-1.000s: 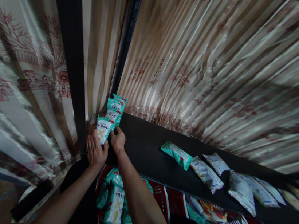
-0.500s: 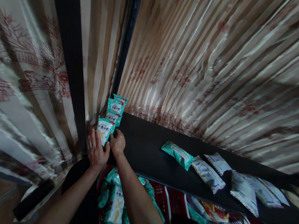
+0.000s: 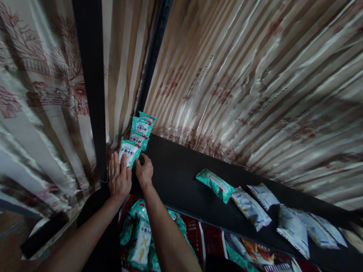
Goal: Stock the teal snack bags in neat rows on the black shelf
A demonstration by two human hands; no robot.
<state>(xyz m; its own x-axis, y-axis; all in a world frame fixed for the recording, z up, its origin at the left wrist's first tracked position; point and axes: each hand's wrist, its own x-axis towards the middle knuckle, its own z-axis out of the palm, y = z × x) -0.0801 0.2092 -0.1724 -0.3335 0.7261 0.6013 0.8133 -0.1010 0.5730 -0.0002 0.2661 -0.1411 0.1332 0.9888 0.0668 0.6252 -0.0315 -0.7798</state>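
At the far left end of the black shelf [image 3: 178, 184], the left hand [image 3: 118, 180] lies flat with fingers spread against the front teal snack packet [image 3: 129, 152], bracing it upright at the head of a row of like packets [image 3: 141, 127] tucked into the corner by the dark post [image 3: 86, 70]. The right hand [image 3: 144, 171] pinches that packet's right edge, its grip closed on the wrapper, seemingly to square it. Farther right, a loose teal packet [image 3: 215, 185] and pale packets [image 3: 252, 210] lie flat; below, a red basket [image 3: 195, 236] holds more.
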